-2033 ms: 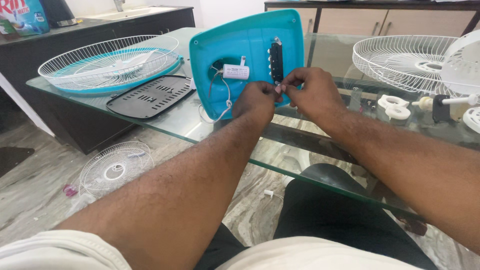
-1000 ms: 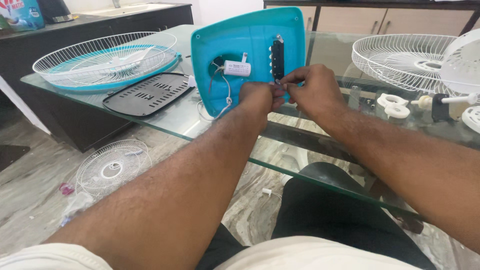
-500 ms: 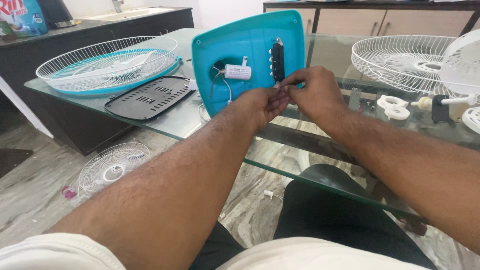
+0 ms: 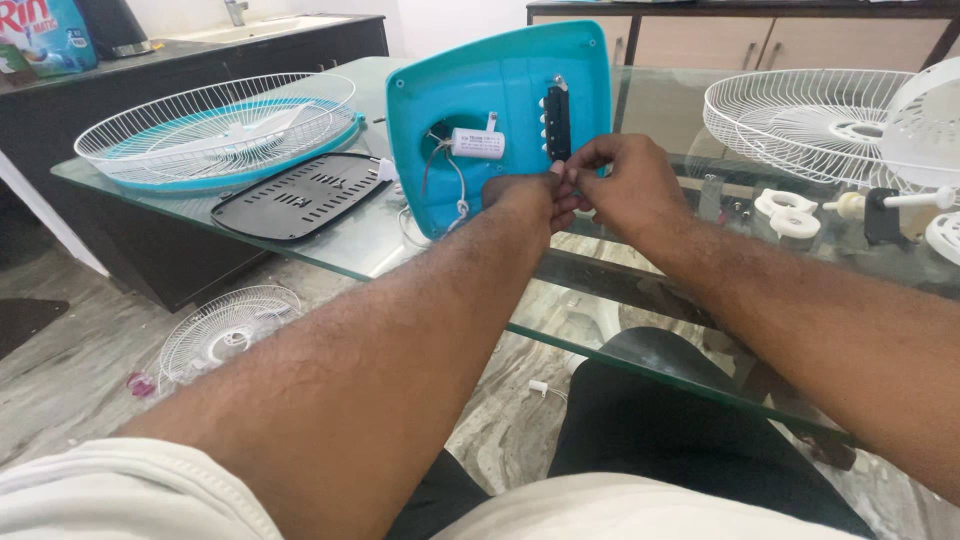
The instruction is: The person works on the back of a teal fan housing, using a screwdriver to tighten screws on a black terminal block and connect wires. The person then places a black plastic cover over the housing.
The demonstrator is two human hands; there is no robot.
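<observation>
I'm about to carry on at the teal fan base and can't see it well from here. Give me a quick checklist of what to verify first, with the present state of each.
1. Teal fan base propped up on the glass table, open side toward the person: ok.
2. Left hand and right hand meet at the base's lower edge, fingertips pinched together: ok.
3. What the fingertips pinch: cannot tell, too small.
4. White capacitor seated inside, wires attached: ok.
5. Black switch block in place: ok.
6. Black vented cover off, lying flat on the table: ok.
</observation>
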